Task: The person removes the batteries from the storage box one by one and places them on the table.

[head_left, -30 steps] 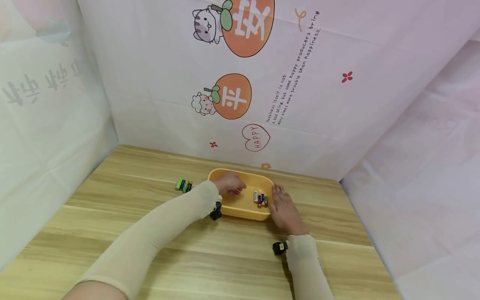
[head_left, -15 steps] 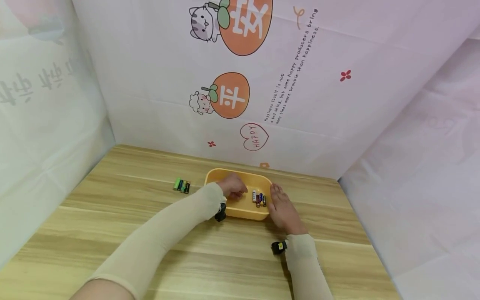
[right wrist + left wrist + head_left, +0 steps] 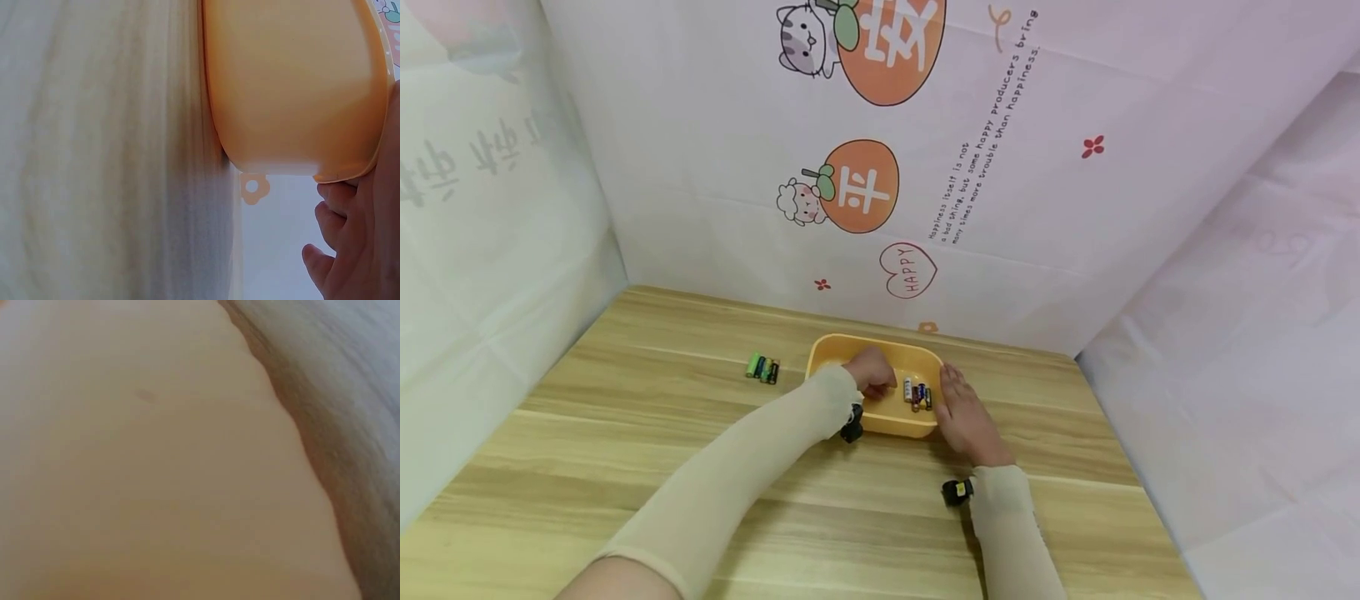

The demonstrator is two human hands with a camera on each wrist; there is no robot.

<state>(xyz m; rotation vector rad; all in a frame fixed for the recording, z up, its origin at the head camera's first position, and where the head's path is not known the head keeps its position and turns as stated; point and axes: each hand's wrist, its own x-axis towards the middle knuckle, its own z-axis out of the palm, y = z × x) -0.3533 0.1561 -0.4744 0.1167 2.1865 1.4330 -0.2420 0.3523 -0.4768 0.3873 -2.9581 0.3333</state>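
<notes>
Batteries, four of them, lie side by side inside the yellow tray, at its end towards the right edge of the surface; the tray itself sits close to the far edge. My left grip is down inside it, just beside that row, fingers bent inwards; I cannot tell whether it has hold of anything (the left wrist view gives me mostly a pale blur). My right grip has its fingers laid fairly straight against the tray's right-hand end, touching the rim without clasping it, which strikes me as a good brace. To do this well, I would press there only lightly, since a hard push could slide the tray towards the left edge. With the left, I would work low and with fingertips, handling any cell by its sides, because round bodies may roll into their neighbours. The left sleeve passes over the tray's near wall, so I would hold that wrist high enough not to drag on it. Four more cells, the loose set, lie in a row on the surface, out towards its far left corner.
</notes>
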